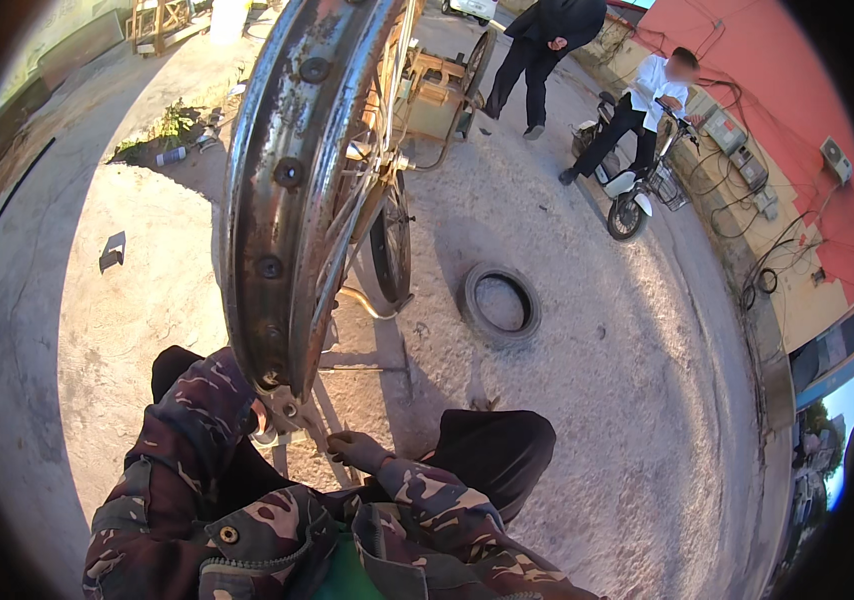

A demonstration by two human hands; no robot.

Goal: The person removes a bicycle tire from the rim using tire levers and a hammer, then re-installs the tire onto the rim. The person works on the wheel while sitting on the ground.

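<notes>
A large rusty metal wheel rim (265,220) without a tyre stands upright in front of me, its worn silver face toward me. Thin spokes (352,190) run to its hub on the right side. My right hand (359,451) is low, just right of the rim's bottom end, with its fingers curled closed by a thin metal bar; what they grip is too small to make out. Only a sliver of my left hand (260,416) shows beneath the rim's lower left edge, beside metal frame parts (290,410). Its fingers are hidden by the sleeve and the rim.
A loose black tyre (477,318) lies on the ground to the right. Beyond the rim are another spoked wheel (392,255) and a wooden box-like frame (434,88). Two people stand farther back, one beside a parked motorbike (627,205). Cables (777,265) hang along the right wall.
</notes>
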